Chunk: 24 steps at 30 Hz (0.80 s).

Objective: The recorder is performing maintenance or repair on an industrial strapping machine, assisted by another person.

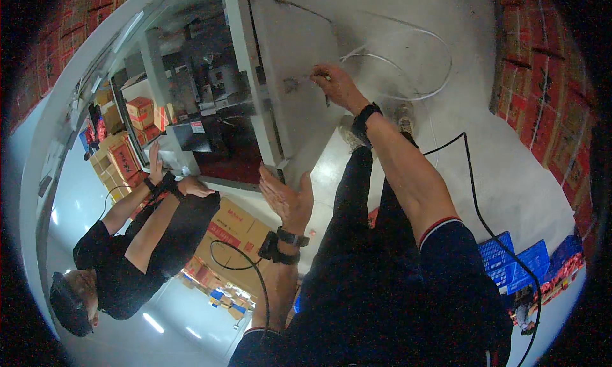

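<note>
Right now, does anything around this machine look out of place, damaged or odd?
A white hose or cable lies loosely looped on the floor near your shoes, which looks untidy and might snag. The pale panel beside your right hand has a dark smudge; I can't tell dirt from damage.

Small item (327,78) mostly hidden by right grip (339,88), can't be identified; dark machine interior (217,80) left of grip is blurred.
</note>
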### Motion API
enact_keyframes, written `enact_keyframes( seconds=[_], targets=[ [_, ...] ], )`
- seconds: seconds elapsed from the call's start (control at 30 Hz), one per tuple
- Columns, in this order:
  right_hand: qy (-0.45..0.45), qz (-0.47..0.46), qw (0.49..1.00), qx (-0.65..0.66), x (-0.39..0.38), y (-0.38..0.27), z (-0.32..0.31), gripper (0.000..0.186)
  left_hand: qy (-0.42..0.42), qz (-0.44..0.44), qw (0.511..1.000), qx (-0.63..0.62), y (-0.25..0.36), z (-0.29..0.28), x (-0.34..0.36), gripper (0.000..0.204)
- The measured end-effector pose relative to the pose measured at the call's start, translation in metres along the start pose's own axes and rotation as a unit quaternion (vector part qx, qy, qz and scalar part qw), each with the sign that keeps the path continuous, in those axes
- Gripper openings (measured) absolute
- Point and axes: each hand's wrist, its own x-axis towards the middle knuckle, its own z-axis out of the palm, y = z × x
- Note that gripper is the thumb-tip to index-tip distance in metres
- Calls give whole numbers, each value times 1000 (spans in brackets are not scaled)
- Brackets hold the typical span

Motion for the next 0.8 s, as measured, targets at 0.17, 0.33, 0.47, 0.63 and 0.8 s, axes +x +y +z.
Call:
enact_keyframes(
  seconds=[0.17, 0.33, 0.47, 0.63, 0.8],
  targets=[
    [67, 26, 997, 30, 0, -16, 17, 24, 0, 6, 1000, -19, 1, -2, 0, 85],
    [137, 10, 990, 34, -10, -19, 32, 21, 14, 5, 1000, -27, -2, 1, -2, 85],
    [186, -16, 981, 46, -22, -20, 50, 22, 2, 1, 999, -52, 3, -2, 0, 84],
    [153, -4, 981, 118, -30, -32, 50, 31, 29, 34, 998, -42, -1, 0, 1, 82],
    [138, 52, 988, 54, -30, -53, 40, 37, 23, 8, 999, -40, 4, 0, 0, 80]
  ],
)
